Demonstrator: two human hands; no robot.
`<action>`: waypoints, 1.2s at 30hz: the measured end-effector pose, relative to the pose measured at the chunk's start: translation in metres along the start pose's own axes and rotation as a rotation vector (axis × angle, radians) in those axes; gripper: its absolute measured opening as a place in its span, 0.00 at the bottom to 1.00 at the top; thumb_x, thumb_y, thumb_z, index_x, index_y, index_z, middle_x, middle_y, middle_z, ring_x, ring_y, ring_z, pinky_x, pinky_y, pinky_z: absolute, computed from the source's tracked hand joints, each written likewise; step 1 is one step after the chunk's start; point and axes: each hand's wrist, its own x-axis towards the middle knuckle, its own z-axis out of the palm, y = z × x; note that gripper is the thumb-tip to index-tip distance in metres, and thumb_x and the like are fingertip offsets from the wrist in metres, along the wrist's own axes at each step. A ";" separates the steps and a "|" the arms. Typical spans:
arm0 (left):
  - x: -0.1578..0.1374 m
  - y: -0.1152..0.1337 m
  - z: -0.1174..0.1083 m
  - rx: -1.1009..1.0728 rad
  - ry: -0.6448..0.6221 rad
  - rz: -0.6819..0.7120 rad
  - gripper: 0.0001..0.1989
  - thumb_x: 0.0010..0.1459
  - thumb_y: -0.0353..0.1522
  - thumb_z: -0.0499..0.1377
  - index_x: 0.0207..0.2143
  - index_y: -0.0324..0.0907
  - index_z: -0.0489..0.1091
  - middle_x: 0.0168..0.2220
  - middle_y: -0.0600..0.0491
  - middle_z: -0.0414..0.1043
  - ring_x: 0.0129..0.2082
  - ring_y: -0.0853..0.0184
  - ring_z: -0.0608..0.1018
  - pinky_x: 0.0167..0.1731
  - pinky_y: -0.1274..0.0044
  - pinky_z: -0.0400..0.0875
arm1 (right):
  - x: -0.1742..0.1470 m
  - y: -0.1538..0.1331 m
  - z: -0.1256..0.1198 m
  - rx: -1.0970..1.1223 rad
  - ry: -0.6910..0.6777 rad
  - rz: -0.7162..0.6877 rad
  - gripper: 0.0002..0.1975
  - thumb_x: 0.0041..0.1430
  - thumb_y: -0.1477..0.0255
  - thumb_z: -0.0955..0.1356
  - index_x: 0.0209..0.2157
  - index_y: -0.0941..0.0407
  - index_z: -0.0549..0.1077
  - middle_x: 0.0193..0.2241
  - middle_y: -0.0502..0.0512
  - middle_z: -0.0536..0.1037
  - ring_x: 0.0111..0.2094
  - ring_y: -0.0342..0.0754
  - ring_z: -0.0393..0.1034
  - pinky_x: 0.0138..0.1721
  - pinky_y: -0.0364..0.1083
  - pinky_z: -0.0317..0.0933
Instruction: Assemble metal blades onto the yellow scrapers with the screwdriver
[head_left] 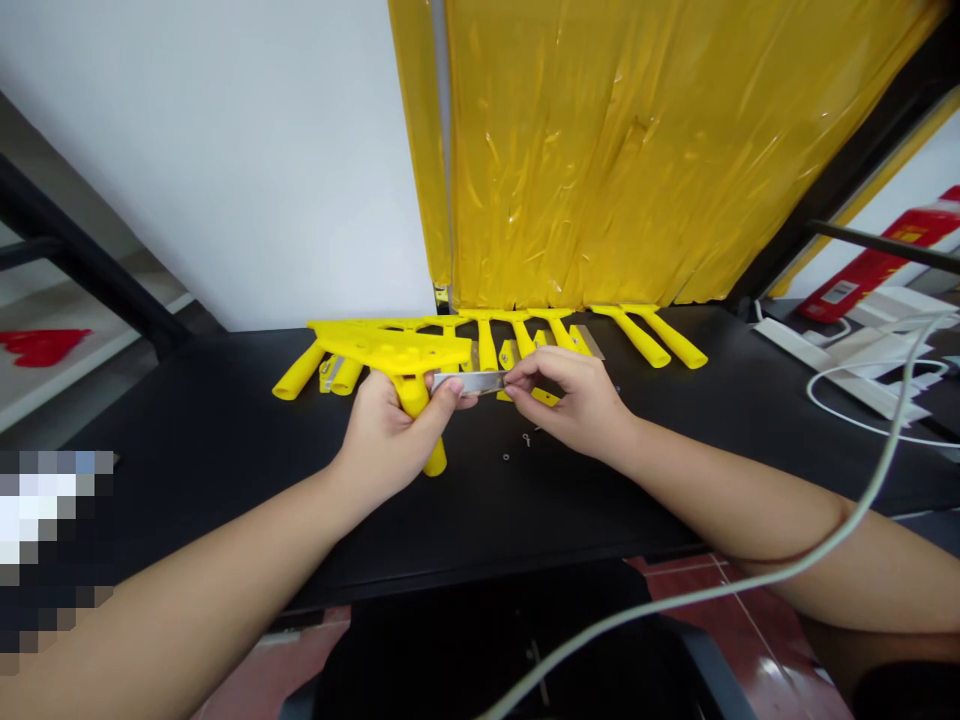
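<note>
Head view: both my forearms reach in from the near edge, the left slanting up to the right, the right slanting up to the left, so that my hands meet over the middle of the black table (600, 510). My left hand (386, 430) is curled round the handle of a yellow tool (397, 345), its broad head lying crosswise above my knuckles and the handle's end poking out below, toward the near side. I stretch that thumb to the right and press it on the left end of a flat metal strip (476, 382), with fingertips behind. My right hand (574, 400) comes from the right, wrist nearly straight, thumb and forefinger pinching the strip's right end, the other fingers folded in. The strip thus spans the gap between my hands, just right of the yellow handle. Small metal pieces (526, 439) lie on the table nearer me; more yellow tools (649, 335) line its far side.
</note>
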 end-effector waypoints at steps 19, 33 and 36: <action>0.010 -0.015 -0.007 -0.188 0.107 -0.121 0.20 0.56 0.35 0.71 0.35 0.44 0.60 0.36 0.58 0.66 0.33 0.68 0.84 0.40 0.69 0.88 | -0.004 0.005 -0.005 0.094 0.078 0.182 0.03 0.61 0.72 0.71 0.38 0.53 0.76 0.33 0.53 0.80 0.32 0.48 0.76 0.36 0.49 0.73; 0.009 -0.007 -0.009 -0.109 0.080 -0.060 0.19 0.57 0.35 0.71 0.33 0.44 0.60 0.34 0.56 0.68 0.29 0.68 0.84 0.38 0.74 0.88 | -0.003 0.011 -0.008 0.206 0.010 0.367 0.06 0.60 0.68 0.73 0.36 0.56 0.77 0.31 0.54 0.80 0.30 0.46 0.75 0.32 0.48 0.73; 0.009 -0.007 -0.010 -0.097 0.075 -0.070 0.19 0.57 0.35 0.72 0.33 0.44 0.61 0.34 0.56 0.70 0.28 0.68 0.84 0.37 0.74 0.88 | -0.002 0.014 -0.007 0.227 0.015 0.394 0.06 0.60 0.68 0.73 0.34 0.56 0.76 0.29 0.53 0.78 0.29 0.45 0.74 0.30 0.47 0.71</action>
